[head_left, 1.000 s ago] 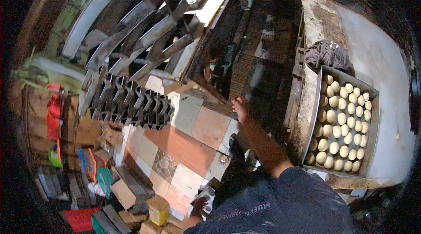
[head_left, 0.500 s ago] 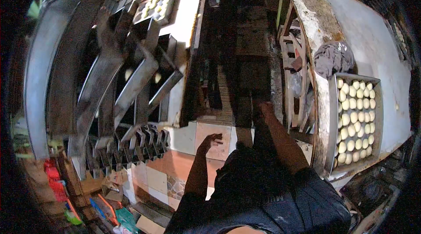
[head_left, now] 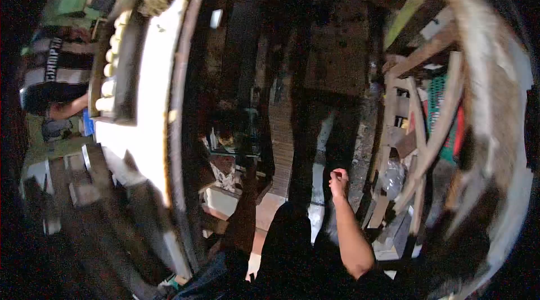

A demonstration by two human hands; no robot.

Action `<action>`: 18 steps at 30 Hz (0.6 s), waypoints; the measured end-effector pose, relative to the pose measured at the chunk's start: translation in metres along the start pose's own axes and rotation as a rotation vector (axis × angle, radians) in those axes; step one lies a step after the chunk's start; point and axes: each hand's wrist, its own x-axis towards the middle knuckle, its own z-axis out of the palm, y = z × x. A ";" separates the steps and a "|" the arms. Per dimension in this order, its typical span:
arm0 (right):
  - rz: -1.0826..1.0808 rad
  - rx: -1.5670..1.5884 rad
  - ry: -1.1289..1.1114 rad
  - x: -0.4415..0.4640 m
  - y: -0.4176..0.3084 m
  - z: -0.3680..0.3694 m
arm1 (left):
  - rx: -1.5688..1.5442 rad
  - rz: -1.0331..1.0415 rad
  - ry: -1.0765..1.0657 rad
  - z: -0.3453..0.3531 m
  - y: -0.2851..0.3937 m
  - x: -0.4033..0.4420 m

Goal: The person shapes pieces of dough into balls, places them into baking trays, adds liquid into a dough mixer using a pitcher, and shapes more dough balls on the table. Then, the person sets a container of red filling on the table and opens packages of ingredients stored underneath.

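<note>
My right hand hangs over the dark passage floor in front of me. Its fingers are curled in loosely, and no object shows in them. My left hand is lost in deep shadow and blur beside the left table, so its fingers cannot be made out. Neither hand touches anything that I can see. To the left, a tray with rows of pale dough balls sits on the brightly lit table.
At the left, a person in a striped top has an arm near the tray. Blurred metal pans stand at lower left. On the right are a wooden rack, a clear plastic bag and a green crate. A narrow passage runs ahead.
The view has moved forward along the passage. The metal pans slid to lower left, and the right table's tray of dough balls left view. My right hand came lower and into light.
</note>
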 end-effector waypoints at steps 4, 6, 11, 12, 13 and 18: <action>0.116 0.043 0.125 0.035 0.042 -0.025 | -0.268 -0.031 -0.084 -0.092 0.050 0.031; 0.140 0.046 0.175 0.053 0.051 -0.038 | 0.162 0.294 0.428 -0.175 0.032 0.033; 0.154 0.019 0.202 0.099 0.055 -0.058 | 0.309 0.334 0.930 -0.218 0.032 0.067; 0.169 -0.010 0.210 0.100 0.047 -0.053 | 0.282 0.365 0.945 -0.204 0.039 0.079; 0.178 -0.037 0.216 0.104 0.040 -0.048 | 0.258 0.395 0.949 -0.192 0.049 0.092; -0.004 -0.417 0.213 0.138 0.138 -0.053 | 0.194 0.576 0.929 -0.127 0.123 0.146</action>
